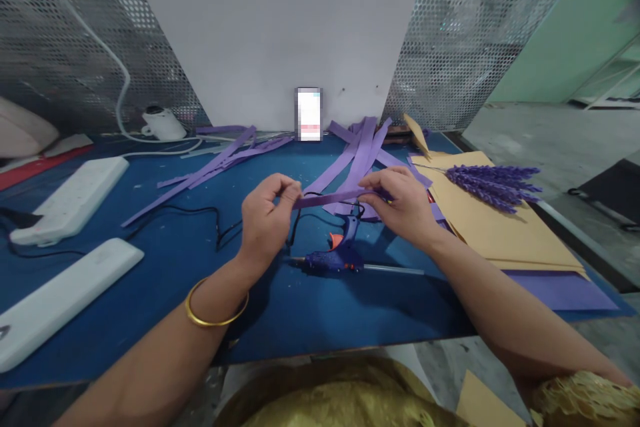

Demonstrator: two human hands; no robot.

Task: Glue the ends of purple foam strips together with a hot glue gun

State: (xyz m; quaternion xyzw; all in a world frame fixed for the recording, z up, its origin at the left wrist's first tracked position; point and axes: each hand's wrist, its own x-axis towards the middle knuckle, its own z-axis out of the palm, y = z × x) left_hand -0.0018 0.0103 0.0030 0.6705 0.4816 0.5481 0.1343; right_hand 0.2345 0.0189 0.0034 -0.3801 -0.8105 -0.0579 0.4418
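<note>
A purple paper strip [330, 199] is stretched level between my two hands above the blue table [150, 267]. My left hand [267, 217] pinches its left end with closed fingers; a gold bangle sits on that wrist. My right hand [400, 203] grips the strip's right end, fingers closed. Directly below the strip lies a blue glue gun [335, 257] with an orange trigger and a glue stick pointing right. Its black cable curls off to the left.
More purple strips [235, 157] fan out behind. Brown paper sheets [500, 227] with a purple lavender bunch [493, 185] lie at right. White power strips [70, 200] and a white slab [60, 300] rest at left. A phone [309, 113] leans on a white board.
</note>
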